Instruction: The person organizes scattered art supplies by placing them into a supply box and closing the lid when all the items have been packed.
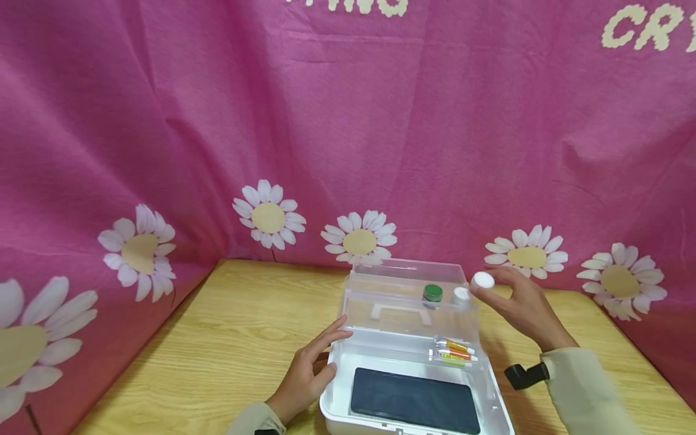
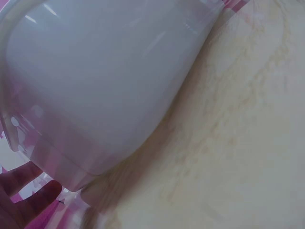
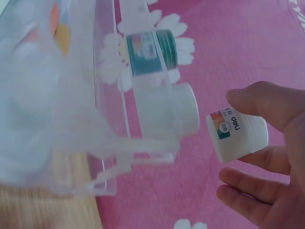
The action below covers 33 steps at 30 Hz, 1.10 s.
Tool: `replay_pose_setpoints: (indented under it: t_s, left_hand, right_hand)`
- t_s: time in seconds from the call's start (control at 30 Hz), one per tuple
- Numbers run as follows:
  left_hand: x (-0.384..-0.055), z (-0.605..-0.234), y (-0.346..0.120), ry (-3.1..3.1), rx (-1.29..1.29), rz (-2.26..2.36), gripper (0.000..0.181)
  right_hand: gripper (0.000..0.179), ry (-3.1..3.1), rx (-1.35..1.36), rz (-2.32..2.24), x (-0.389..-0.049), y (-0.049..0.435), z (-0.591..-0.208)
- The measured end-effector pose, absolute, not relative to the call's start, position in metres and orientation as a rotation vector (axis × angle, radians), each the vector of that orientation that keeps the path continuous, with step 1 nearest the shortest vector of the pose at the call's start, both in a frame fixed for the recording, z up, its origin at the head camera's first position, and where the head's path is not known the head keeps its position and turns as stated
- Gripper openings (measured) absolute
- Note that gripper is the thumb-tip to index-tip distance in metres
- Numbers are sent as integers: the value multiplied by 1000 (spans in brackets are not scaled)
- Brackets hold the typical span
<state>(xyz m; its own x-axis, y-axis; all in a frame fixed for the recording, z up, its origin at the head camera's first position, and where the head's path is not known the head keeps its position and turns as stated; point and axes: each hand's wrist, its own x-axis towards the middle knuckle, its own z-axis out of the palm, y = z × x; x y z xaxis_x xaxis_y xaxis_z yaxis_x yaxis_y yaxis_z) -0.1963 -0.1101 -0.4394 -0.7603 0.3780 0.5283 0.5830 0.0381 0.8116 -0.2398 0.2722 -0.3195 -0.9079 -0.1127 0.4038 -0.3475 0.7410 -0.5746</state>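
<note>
A small white paint jar [image 3: 233,136] with a "deli" label is pinched between the thumb and fingers of my right hand [image 1: 522,305], beside the open clear lid [image 1: 408,311] of a white plastic box [image 1: 339,393]. In the lid's upper compartment stand a green-capped jar [image 1: 432,294] and another white-capped jar [image 1: 461,296]. My left hand [image 1: 307,371] rests at the box's left side, its fingers extended along the rim. Only fingertips [image 2: 40,193] of it show in the left wrist view, near a corner of the box.
Inside the box lie a dark flat rectangular panel [image 1: 413,400] and several small coloured tubes [image 1: 455,352]. The box stands on a wooden table [image 1: 244,326], with a pink daisy-print cloth [image 1: 348,133] hanging behind and at the sides.
</note>
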Motion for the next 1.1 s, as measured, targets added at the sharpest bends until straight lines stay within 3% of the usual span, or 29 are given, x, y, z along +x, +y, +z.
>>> replay_pose_setpoints:
  t_s: [0.2, 0.5, 1.1]
  left_hand:
    - [-188, -427, -111, -2122, -1019, -1814, 56]
    - [-204, -453, -113, -2151, -979, -1803, 62]
    - [-192, -429, -112, -2204, -949, -1859, 55]
  right_hand:
    - [52, -2702, 332, 1023, -248, 255, -317]
    - [66, -2768, 335, 1062, -256, 230, -316]
    - [55, -2749, 517, 1050, -269, 188, -316]
